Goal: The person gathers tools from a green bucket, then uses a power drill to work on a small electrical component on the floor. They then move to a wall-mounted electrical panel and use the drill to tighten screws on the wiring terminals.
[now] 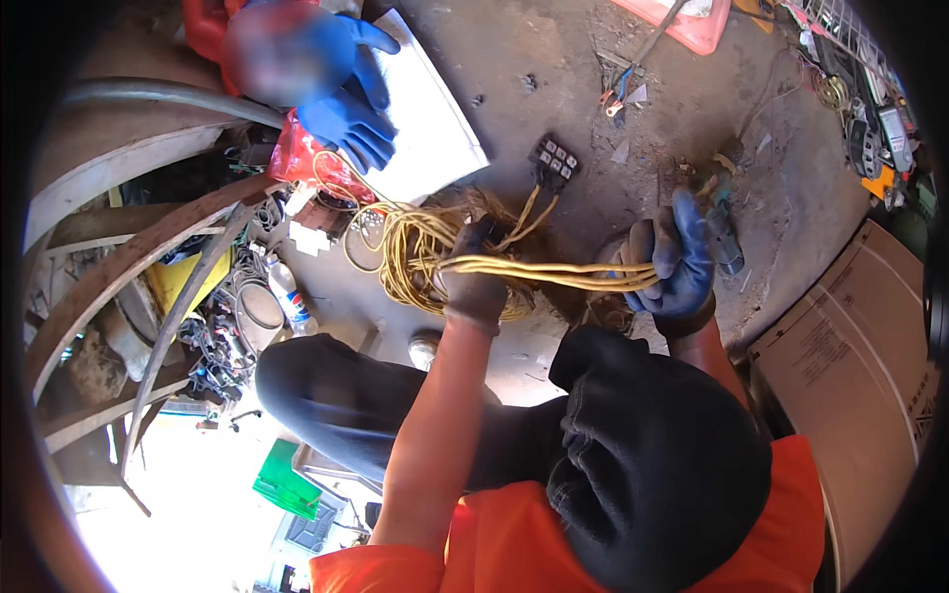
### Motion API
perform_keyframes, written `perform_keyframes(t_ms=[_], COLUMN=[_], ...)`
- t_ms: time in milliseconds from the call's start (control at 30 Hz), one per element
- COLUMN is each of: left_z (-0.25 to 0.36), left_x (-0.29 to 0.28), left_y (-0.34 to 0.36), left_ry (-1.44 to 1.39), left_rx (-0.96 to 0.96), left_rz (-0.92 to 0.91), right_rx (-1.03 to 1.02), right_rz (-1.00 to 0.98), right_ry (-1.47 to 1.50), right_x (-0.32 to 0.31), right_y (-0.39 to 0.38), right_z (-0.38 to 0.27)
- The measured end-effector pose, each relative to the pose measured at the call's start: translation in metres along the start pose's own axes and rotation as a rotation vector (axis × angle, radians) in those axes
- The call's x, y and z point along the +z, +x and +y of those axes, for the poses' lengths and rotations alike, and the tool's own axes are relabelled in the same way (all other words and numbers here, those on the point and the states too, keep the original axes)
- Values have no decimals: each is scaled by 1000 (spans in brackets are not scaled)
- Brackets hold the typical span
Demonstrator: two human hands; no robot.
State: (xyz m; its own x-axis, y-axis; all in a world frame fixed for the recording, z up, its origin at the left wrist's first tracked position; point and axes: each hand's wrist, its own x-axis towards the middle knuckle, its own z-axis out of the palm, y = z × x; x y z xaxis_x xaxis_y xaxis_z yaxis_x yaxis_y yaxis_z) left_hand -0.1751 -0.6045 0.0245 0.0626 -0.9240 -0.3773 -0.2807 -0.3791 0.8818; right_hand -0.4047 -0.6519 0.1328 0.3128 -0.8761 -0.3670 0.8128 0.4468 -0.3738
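Note:
My left hand (474,282), in a dark glove, is closed around a bundle of yellow cable (410,247) that lies in loose loops. Several strands stretch across to my right hand (672,262), whose blue and grey gloved fingers are wrapped around them. A black multi-socket block (554,163) rests on the ground just beyond the coil, joined to it by two yellow lengths. Part of the coil under my left hand is hidden.
A co-worker's blue gloves (351,124) are at the upper left beside a white sheet (420,119). Pliers (618,94) lie on the ground. Curved metal bars (148,257) and a plastic bottle (287,292) stand left; a cardboard box (850,376) leans right.

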Motion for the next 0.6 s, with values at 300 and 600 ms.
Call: perform_keyframes(t_ms=[300, 600], left_z=[-17, 11], left_x=[-26, -49], left_y=[-13, -27], left_ry=[74, 472], left_rx=[210, 181], left_rz=[25, -26], right_rx=[118, 163], right_rz=[211, 291], right_ry=[-139, -195], right_x=[5, 37], right_y=[0, 10], right_z=[16, 25])
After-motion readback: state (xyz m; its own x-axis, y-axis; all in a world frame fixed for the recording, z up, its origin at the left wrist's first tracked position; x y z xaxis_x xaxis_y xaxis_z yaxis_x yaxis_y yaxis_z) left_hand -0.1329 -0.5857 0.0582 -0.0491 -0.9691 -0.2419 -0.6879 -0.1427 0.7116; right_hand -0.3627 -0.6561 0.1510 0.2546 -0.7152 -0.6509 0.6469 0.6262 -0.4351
